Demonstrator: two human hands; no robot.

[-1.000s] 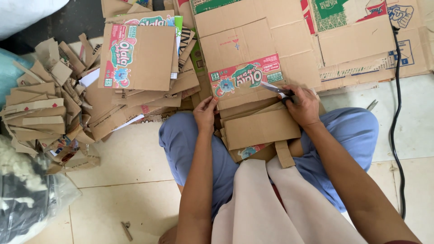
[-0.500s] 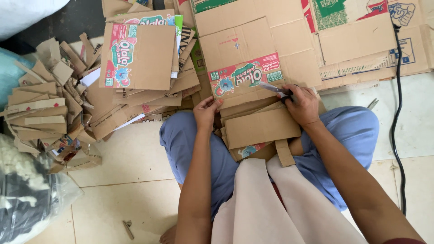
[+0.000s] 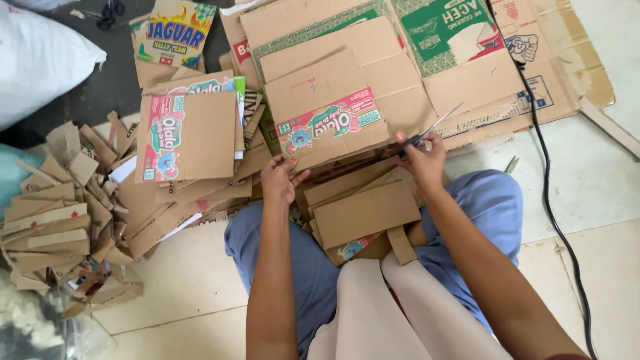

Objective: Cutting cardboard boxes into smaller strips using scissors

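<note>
I sit on the floor with flattened cardboard in front of my knees. My left hand (image 3: 281, 179) grips the near left edge of a brown cardboard sheet with a colourful printed band (image 3: 327, 120). My right hand (image 3: 423, 159) holds a pair of scissors (image 3: 432, 127) at the sheet's right edge, the blades pointing up and to the right. Several cut cardboard rectangles (image 3: 365, 210) lie stacked in my lap, just below both hands.
A heap of small cardboard strips (image 3: 50, 213) lies at the left. A pile of printed sheets (image 3: 190, 137) sits beside it. Large flattened boxes (image 3: 467, 60) cover the floor ahead. A black cable (image 3: 548, 193) runs down the right. A white sack (image 3: 40, 60) is at top left.
The head camera has tilted, so more of the floor ahead shows. My right hand has shifted slightly along the sheet's right edge with the scissors; my left hand keeps its grip.
</note>
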